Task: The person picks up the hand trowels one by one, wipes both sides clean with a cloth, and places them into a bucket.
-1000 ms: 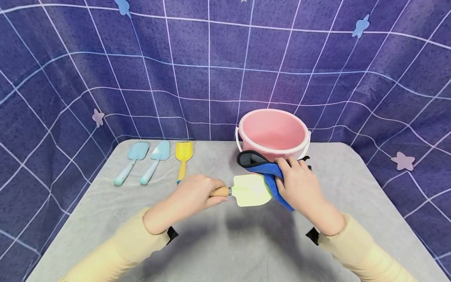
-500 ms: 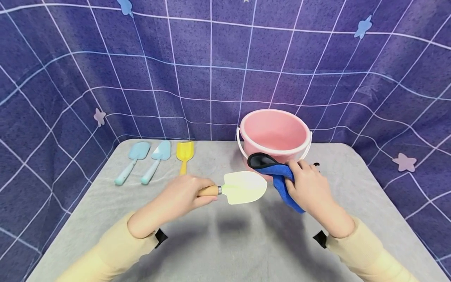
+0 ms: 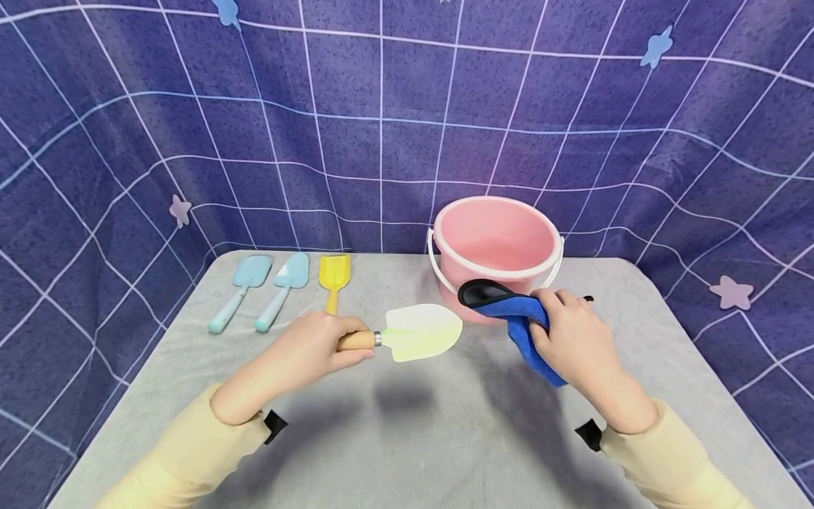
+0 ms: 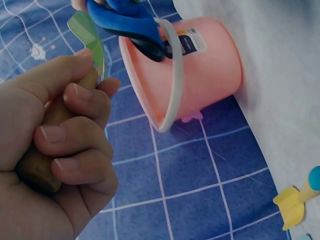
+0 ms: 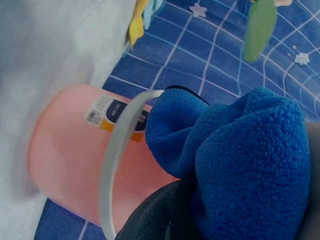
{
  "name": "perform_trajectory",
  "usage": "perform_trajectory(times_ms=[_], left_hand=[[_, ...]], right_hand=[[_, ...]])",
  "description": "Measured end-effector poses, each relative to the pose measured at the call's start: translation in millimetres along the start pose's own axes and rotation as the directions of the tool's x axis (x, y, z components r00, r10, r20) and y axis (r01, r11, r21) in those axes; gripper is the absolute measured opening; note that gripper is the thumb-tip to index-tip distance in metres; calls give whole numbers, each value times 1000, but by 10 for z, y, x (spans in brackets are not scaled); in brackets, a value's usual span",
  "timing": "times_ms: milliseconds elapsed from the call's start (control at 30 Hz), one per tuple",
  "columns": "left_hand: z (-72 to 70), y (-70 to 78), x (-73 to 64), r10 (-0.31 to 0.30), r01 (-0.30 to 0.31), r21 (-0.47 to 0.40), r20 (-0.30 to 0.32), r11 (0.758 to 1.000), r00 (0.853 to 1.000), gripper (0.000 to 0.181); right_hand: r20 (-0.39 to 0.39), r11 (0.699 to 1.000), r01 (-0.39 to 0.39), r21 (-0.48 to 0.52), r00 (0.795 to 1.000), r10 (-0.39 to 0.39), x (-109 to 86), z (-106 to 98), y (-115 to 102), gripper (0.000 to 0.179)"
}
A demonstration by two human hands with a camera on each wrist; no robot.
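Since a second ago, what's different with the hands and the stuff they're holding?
The left hand moved the trowel left, and the right hand moved the cloth a little right, so trowel and cloth, which overlapped in the head view, are now apart. Neither hand let go. The bucket, yellow shovel and blue shovels stayed put.

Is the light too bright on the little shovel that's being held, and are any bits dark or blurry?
Head view: yes, the pale yellow-green trowel with a wooden handle has a blade washed out nearly white, and soft shadows fall on the grey tablecloth; left wrist view: dimmer, the blade looks green; right wrist view: also dim, that blade looks blurry.
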State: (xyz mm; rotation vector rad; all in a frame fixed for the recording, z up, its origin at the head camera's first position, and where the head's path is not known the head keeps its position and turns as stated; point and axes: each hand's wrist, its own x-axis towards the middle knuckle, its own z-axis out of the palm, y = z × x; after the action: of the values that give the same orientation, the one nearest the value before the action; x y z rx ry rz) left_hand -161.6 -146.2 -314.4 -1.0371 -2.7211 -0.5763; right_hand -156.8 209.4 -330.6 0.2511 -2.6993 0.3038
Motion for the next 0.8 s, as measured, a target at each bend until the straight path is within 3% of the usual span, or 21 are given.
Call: perform_trajectory(times_ms=[400, 800], left_hand=[[101, -219, 58, -86, 85, -4, -27, 996, 996, 13], [214, -327, 127, -87, 87, 2, -32, 996, 996, 25]], right_hand=[[-69, 999, 3, 46, 998, 0, 63, -181, -19, 27], [-105, 996, 9, 88, 994, 1, 108, -393, -126, 28]])
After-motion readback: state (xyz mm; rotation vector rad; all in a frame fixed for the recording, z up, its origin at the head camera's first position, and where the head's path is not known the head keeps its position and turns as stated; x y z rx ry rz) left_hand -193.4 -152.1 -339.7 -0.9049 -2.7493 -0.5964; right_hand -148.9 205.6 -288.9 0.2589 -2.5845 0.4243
